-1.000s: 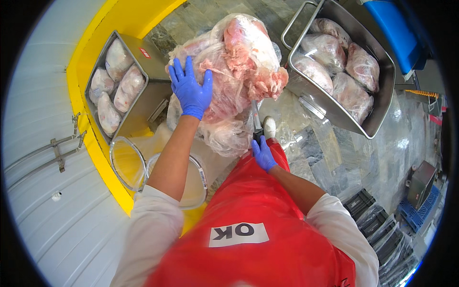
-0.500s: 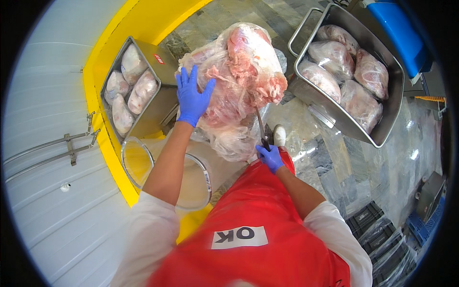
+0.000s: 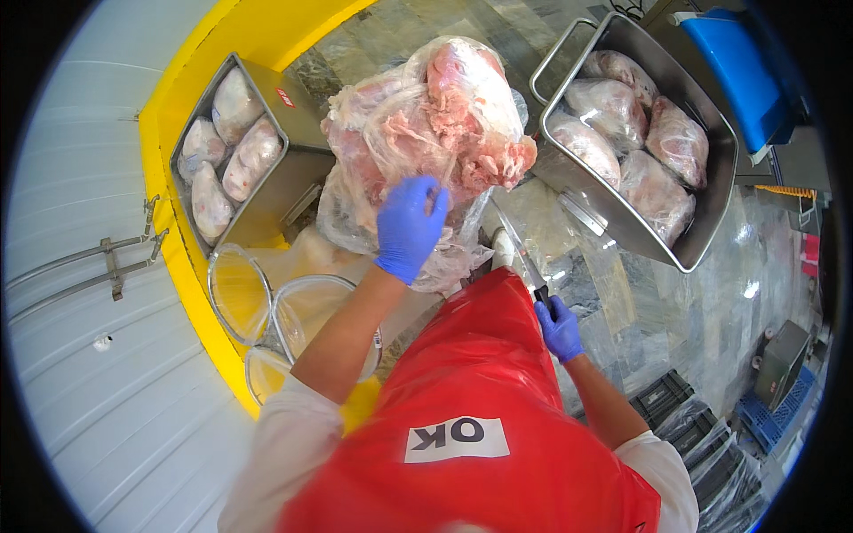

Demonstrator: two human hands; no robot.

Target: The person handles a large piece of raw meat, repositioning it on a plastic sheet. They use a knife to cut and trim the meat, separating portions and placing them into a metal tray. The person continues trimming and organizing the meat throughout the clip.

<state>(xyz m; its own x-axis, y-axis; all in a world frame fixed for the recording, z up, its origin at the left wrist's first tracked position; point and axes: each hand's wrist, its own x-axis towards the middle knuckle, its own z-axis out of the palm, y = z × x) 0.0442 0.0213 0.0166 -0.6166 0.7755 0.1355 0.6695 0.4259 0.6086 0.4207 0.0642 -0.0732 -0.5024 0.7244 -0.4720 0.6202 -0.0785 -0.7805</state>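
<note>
A large mass of pink raw meat (image 3: 471,98) sits in front of me, partly covered by loose see-through plastic wrap (image 3: 346,209). My left hand (image 3: 410,229), in a blue glove, is at the meat's near side with its fingers curled in on the wrap; the fingertips are partly hidden. In my right hand (image 3: 560,327), also gloved in blue, is the black handle of a knife (image 3: 522,249). The knife's long blade points away from me, up toward the meat's lower right, apart from it.
Metal bins of plastic-wrapped meat pieces stand at the left (image 3: 284,147) and right (image 3: 577,191). Near my left forearm are round-rimmed see-through containers (image 3: 238,298). A yellow ledge (image 3: 160,115) runs along the white wall (image 3: 62,204). Black crates (image 3: 662,400) lie at lower right.
My left hand has come off the meat's left side, moving right and nearer, and its spread fingers have curled. My right hand has drawn the knife away from the meat, toward the right.
</note>
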